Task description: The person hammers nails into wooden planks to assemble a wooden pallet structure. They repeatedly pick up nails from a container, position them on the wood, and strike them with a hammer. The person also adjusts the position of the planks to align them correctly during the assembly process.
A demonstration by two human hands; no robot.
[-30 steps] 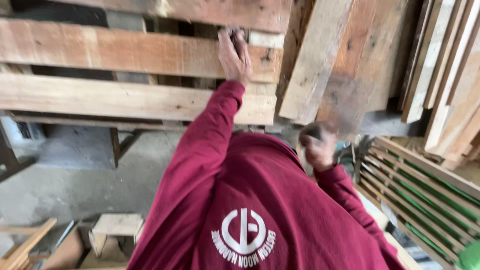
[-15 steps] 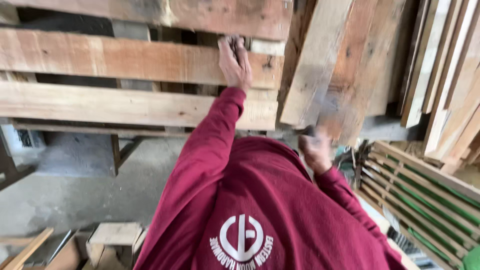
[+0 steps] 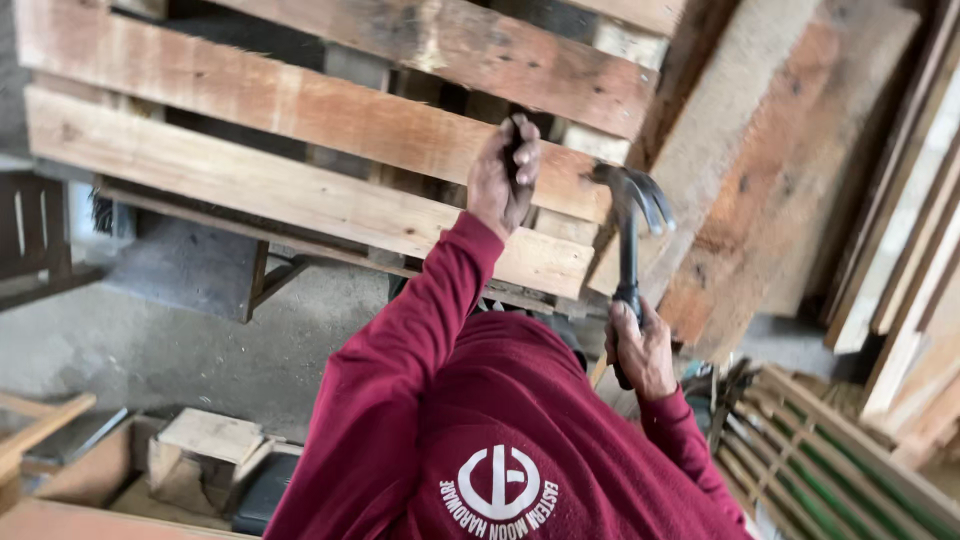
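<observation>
— Where does the hammer stand?

— A claw hammer [image 3: 630, 235] is upright in the right hand [image 3: 640, 350], clenched low on the handle, its head level with the pallet's middle slat [image 3: 300, 115]. The long axis runs near vertical.

— And the other hand?

— The left hand [image 3: 505, 175] presses against that slat, fingers curled around something small and dark; what it is cannot be told. It lies just left of the hammer head, nearer the wood pallet than the right hand.
</observation>
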